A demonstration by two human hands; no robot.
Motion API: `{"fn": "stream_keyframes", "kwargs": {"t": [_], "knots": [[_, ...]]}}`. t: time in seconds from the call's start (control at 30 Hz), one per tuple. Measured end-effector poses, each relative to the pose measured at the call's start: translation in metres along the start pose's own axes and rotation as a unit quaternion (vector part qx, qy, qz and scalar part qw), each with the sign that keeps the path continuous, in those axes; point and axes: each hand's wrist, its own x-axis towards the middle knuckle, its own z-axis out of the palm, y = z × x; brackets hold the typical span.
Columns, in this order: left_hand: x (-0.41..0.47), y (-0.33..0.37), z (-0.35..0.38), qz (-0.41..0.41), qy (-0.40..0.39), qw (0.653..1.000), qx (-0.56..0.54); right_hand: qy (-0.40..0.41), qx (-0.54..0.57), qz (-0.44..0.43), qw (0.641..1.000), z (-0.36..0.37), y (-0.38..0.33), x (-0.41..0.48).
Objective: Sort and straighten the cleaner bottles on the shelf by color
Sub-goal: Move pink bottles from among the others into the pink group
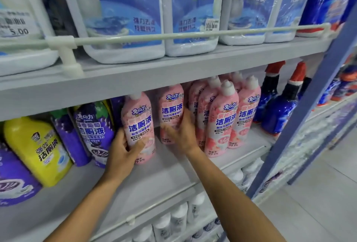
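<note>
Gripping one pink bottle (138,126) in the left hand (123,151), the person's right hand (181,131) clasped a second pink bottle (171,112).

A white guard rail (173,36) runs along the upper shelf's front edge. A blue upright post (309,110) rises at the right, with pale floor tiles (318,212) beyond it.
</note>
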Motion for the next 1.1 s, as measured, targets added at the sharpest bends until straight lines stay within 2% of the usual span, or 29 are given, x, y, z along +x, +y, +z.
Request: {"fn": "stream_keyframes", "kwargs": {"t": [0.07, 0.27, 0.4, 0.7, 1.1], "knots": [[-0.009, 0.001, -0.008, -0.002, -0.002, 1.000, -0.001, -0.008, -0.010, 0.023, 1.000, 0.010, 0.003, 0.009], [-0.024, 0.006, -0.018, -0.003, -0.016, 1.000, -0.015, 0.101, -0.048, 0.061, 0.992, 0.040, 0.000, 0.002], [-0.026, 0.009, -0.018, 0.000, -0.005, 1.000, -0.009, 0.138, -0.097, 0.081, 0.982, 0.051, -0.003, -0.004], [-0.029, 0.008, -0.020, -0.012, 0.000, 1.000, -0.002, 0.084, -0.138, 0.115, 0.980, 0.046, -0.011, 0.024], [-0.034, 0.012, -0.020, -0.016, 0.005, 1.000, 0.003, 0.100, -0.132, 0.129, 0.978, 0.053, -0.014, 0.030]]}}
